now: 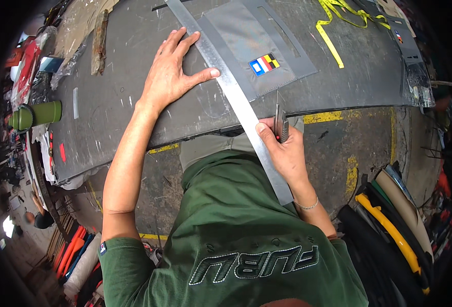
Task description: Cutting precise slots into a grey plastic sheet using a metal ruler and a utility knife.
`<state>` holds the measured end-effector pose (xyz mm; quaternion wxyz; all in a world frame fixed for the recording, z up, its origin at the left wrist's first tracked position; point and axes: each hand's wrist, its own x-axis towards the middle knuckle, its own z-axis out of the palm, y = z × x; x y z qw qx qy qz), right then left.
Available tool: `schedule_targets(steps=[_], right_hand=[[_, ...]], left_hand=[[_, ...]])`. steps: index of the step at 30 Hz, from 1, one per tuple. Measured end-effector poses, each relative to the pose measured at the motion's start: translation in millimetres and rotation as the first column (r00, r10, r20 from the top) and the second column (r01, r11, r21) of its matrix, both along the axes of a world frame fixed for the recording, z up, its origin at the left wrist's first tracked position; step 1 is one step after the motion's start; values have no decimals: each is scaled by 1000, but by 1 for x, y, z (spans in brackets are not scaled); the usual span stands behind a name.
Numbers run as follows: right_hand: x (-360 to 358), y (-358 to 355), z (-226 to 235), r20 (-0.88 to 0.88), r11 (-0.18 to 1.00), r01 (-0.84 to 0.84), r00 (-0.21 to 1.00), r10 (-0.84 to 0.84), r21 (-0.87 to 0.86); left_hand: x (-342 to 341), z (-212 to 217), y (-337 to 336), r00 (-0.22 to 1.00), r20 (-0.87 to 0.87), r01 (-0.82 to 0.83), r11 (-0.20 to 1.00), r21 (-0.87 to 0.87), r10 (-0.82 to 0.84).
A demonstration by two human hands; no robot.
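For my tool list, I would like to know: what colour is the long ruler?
The ruler is shiny silver-grey; the head view shows it.

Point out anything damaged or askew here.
The dark tabletop is scuffed with pale scratches. The yellow tape measure lies in loose, untidy loops, upper right. The long metal ruler juts past the table's near edge.

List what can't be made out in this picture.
All in the head view:
Ruler: top end, cut off by the upper edge.
Yellow tape: upper part, cut off by the same edge.
Right hand: a fingertip, hidden behind the ruler.
Cutter: its tip, too thin to tell.
Co-worker: their hands, too small and blurred.
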<state>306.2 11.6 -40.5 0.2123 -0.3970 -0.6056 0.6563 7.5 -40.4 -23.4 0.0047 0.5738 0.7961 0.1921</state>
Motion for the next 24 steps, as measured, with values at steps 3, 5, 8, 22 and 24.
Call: schedule_targets(steps=[3, 5, 8, 22, 24], right_hand=[[0, 0, 0, -4, 1000, 6, 1000, -6, 1], [0, 0, -1, 4, 1000, 6, 1000, -6, -4], [0, 0, 1, -5, 1000, 0, 1000, 0, -11], [-1, 0, 5, 14, 1000, 2, 1000, -2, -4], [-1, 0, 6, 16, 1000, 2, 1000, -2, -3]], left_hand=[[0, 1, -2, 1000, -9, -1, 1000, -17, 0], [0, 0, -2, 1000, -21, -5, 999, -36, 4], [-1, -1, -1, 1000, -6, 2, 1000, -2, -2], [0, -1, -1, 1000, -15, 10, 1000, 14, -9], [0, -1, -1, 1000, -13, 8, 1000, 13, -8]])
